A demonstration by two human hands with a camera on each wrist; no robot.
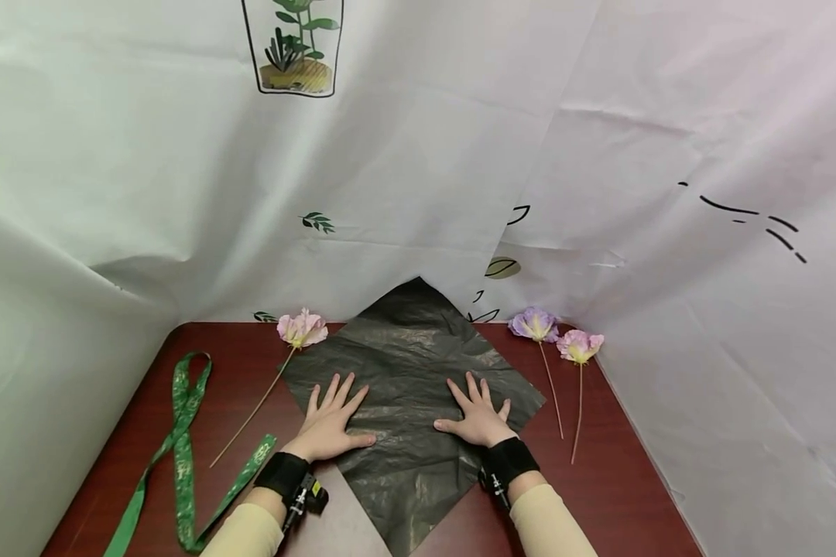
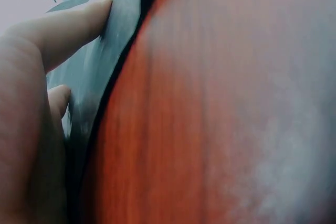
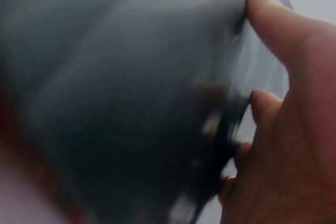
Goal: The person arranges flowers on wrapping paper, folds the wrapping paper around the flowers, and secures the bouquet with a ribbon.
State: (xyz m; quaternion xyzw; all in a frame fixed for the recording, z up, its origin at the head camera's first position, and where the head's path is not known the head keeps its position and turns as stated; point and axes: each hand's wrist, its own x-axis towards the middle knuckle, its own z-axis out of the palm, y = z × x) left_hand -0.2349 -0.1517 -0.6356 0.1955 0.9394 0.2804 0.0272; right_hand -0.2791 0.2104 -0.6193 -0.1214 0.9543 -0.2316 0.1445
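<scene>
A creased black sheet of wrapping paper (image 1: 407, 363) lies turned like a diamond on the table, its far corner against the white cloth backdrop. My left hand (image 1: 330, 425) rests on its left side with fingers spread. On the right side, my right hand (image 1: 482, 418) presses the sheet, fingers spread too. Neither hand holds anything. In the left wrist view, the thumb (image 2: 73, 24) lies over the sheet near its edge. The right wrist view has the fingertips (image 3: 265, 103) touching the dark sheet, blurred in part.
A pink flower (image 1: 303, 329) on a long stem and a looped green ribbon (image 1: 184, 456) lie to the left. A purple flower (image 1: 535, 325) and another pink flower (image 1: 580, 346) lie to the right. The reddish-brown table (image 1: 620, 480) meets a white cloth backdrop (image 1: 418, 155) behind.
</scene>
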